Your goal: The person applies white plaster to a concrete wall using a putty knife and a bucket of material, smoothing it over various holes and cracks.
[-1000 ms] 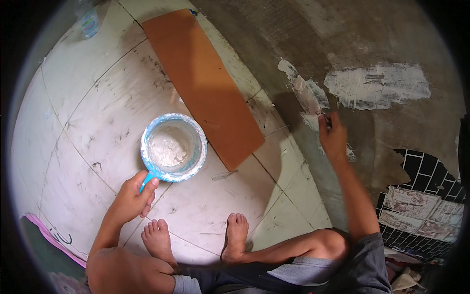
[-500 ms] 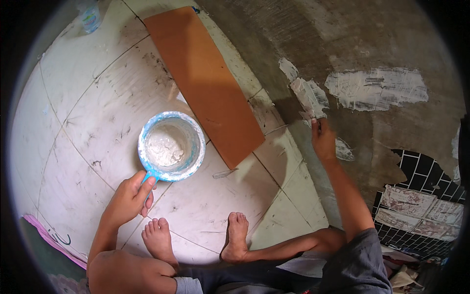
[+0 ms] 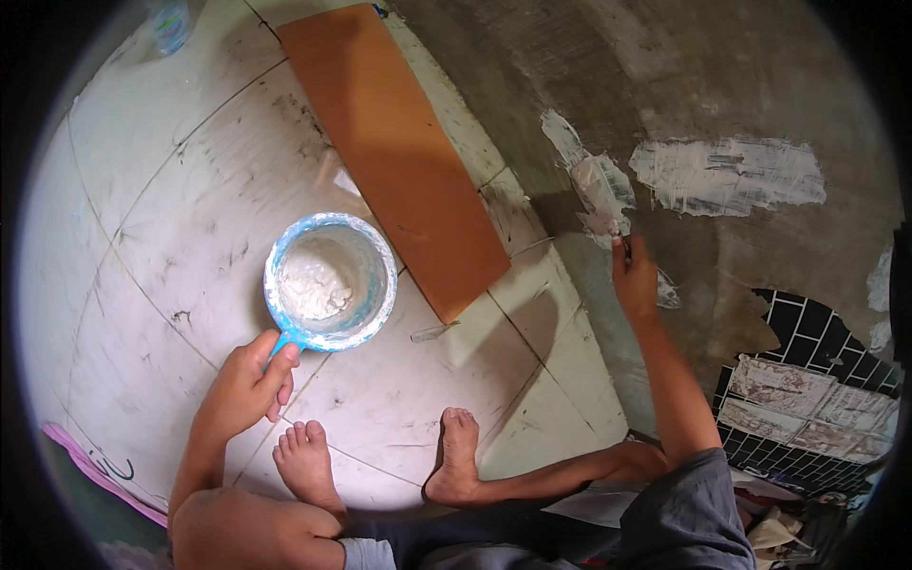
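My left hand point(image 3: 249, 385) is closed round the handle of a blue dipper point(image 3: 383, 313), held above the tiled floor. White paste point(image 3: 318, 290) lies in the bottom of the dipper and coats its rim and inner wall. At the right, my right hand point(image 3: 636, 275) grips a putty knife point(image 3: 600, 190) by its handle, the blade smeared with paste and lying against the bare grey wall point(image 3: 703, 76). A streak of white paste point(image 3: 562, 135) runs up the wall just beyond the blade. Farther right is a broad dried-looking white patch point(image 3: 727, 178).
A long brown board point(image 3: 394, 157) lies on the floor along the wall. A clear bottle point(image 3: 171, 27) stands at the far left. Black brick-patterned covering point(image 3: 793, 323) with pale panels point(image 3: 784, 389) is on the lower right wall. My bare feet point(image 3: 456, 456) rest on the tiles point(image 3: 171, 237).
The putty knife and my right hand have shifted slightly against the wall, and the blade's angle differs a little. My left hand keeps the dipper nearly where it was.
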The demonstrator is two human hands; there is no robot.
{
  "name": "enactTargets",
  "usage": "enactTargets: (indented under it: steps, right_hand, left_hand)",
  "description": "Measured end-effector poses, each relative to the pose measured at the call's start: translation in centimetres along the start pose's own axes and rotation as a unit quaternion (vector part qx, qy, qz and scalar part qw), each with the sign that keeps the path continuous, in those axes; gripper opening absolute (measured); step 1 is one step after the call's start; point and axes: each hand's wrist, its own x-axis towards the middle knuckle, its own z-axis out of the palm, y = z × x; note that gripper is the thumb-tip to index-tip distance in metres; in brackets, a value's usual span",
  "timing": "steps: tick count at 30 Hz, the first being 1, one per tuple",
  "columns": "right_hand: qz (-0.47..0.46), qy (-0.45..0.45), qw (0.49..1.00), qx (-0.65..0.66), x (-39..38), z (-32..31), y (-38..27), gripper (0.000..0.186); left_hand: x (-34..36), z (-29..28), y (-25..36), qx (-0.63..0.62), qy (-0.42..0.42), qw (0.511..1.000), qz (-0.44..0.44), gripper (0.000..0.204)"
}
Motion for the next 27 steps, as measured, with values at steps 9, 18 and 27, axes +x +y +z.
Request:
enactTargets:
  steps: [9, 18, 27]
  right_hand:
    - [-0.119, -0.020, 0.967, -0.224, 5.4, -3.6, -7.1, 0.021]
    - [-0.142, -0.039, 0.961, -0.235, 6.3, -12.5, -12.2, 0.024]
    - [-0.140, -0.055, 0.947, -0.284, 7.3, -9.3, -9.4, 0.027]
  left_hand:
    - [-0.2, -0.2, 0.2, 0.002, 0.002, 1.000, 0.006, 0.042]
    - [-0.7, -0.1, -0.1, -0.013, 0.007, 1.000, 0.000, 0.041]
    - [-0.4, 0.2, 0.0, -0.006, 0.007, 1.000, 0.008, 0.040]
